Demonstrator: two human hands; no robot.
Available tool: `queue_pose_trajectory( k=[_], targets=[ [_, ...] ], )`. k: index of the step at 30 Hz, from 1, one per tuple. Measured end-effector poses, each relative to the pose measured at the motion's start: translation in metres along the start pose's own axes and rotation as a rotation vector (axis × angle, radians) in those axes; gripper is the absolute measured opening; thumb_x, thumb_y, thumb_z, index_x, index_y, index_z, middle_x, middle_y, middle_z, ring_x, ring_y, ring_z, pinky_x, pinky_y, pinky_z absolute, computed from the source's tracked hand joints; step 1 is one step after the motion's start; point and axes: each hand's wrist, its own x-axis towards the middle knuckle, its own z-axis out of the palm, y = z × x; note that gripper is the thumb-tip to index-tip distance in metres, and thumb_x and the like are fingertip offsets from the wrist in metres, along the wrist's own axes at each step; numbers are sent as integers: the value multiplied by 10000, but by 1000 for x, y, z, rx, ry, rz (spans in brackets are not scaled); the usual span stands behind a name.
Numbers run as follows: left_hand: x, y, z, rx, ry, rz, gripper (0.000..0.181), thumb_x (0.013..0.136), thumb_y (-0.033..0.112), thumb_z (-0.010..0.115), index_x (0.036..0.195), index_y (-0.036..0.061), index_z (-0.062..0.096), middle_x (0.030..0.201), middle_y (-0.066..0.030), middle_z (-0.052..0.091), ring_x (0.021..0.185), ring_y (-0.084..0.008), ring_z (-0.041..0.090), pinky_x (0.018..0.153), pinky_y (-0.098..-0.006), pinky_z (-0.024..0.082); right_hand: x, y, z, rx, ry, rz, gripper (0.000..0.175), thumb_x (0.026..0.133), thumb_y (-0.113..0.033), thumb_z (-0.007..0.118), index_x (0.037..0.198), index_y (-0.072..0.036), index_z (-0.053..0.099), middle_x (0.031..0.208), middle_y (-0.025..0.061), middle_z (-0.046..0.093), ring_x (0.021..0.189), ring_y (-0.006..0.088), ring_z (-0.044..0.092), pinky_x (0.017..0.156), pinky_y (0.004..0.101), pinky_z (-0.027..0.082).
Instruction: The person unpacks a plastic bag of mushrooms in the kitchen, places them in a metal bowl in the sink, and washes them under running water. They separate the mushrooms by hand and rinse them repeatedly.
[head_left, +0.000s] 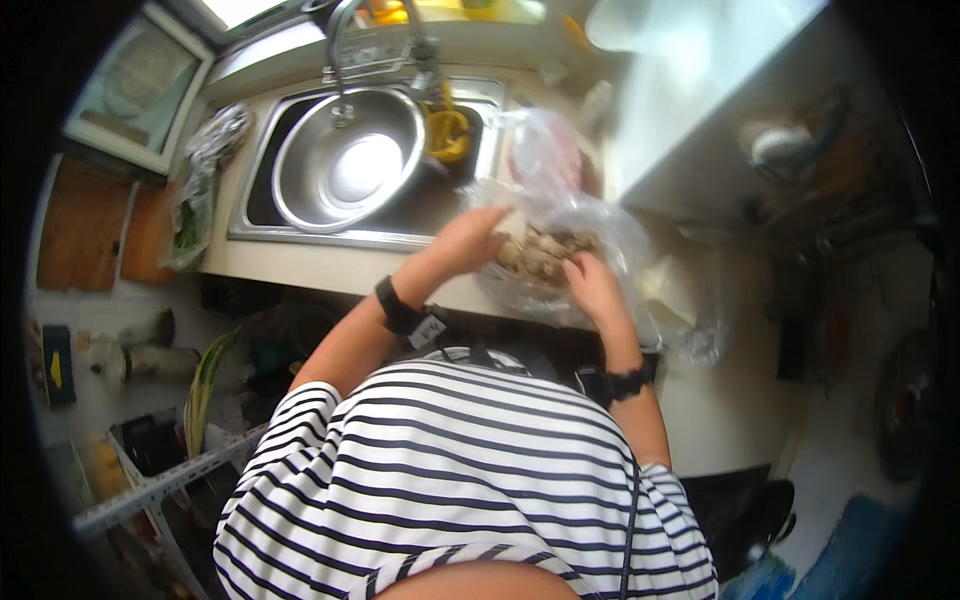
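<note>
Brownish, lumpy pieces that look like mushrooms (538, 259) lie in a clear plastic bag (525, 298) on the counter right of the sink. My left hand (471, 238) reaches over the bag's left side, its fingertips at the pieces; whether it grips one is unclear. At the right side of the pile, my right hand (592, 285) touches the pieces with thumb and fingers close together, and its grip cannot be made out. Behind them sits another clear bag with something pink inside (551, 154). A large steel bowl (349, 161) rests tilted over the sink.
A faucet (343, 112) reaches over the bowl, with a yellow strainer basket (448, 135) beside it. A plastic bag of green vegetables (187, 225) lies on the counter's left end. The counter's front edge (315, 277) runs before me. A metal rack (161, 487) with green stalks stands lower left.
</note>
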Motion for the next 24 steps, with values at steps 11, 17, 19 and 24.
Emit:
queue_pose_trajectory(
  k=[11, 17, 19, 24],
  targets=[
    [-43, -54, 23, -412, 393, -525, 402, 832, 279, 640, 1090, -20, 567, 1018, -182, 611, 879, -277, 594, 756, -350, 473, 21, 35, 23, -97, -209, 120, 627, 952, -522, 299, 967, 9, 633, 1000, 301, 603, 1004, 468, 546, 870, 497, 418],
    [-53, -54, 28, -1143, -75, -743, 711, 874, 538, 552, 1373, 70, 355, 1318, -132, 457, 1199, -262, 443, 975, -459, 379, 42, 45, 34, 5, -259, 267, 716, 936, -578, 312, 1120, 53, 595, 1121, 316, 571, 1139, 432, 508, 976, 427, 373],
    [-47, -49, 29, -1206, -118, -736, 711, 870, 549, 549, 1382, 97, 354, 1334, -126, 450, 1218, -267, 428, 990, -477, 361, 44, 44, 33, 161, -289, 312, 722, 933, -576, 345, 1142, 75, 576, 1170, 291, 566, 1164, 381, 511, 993, 387, 359],
    [-34, -41, 32, -1325, -195, -704, 680, 872, 551, 541, 1388, 140, 373, 1374, -105, 438, 1251, -291, 415, 1004, -532, 333, 25, 27, 24, 462, -295, 306, 693, 924, -562, 417, 1205, 57, 553, 1232, 135, 571, 1087, 229, 533, 931, 335, 393]
  ],
)
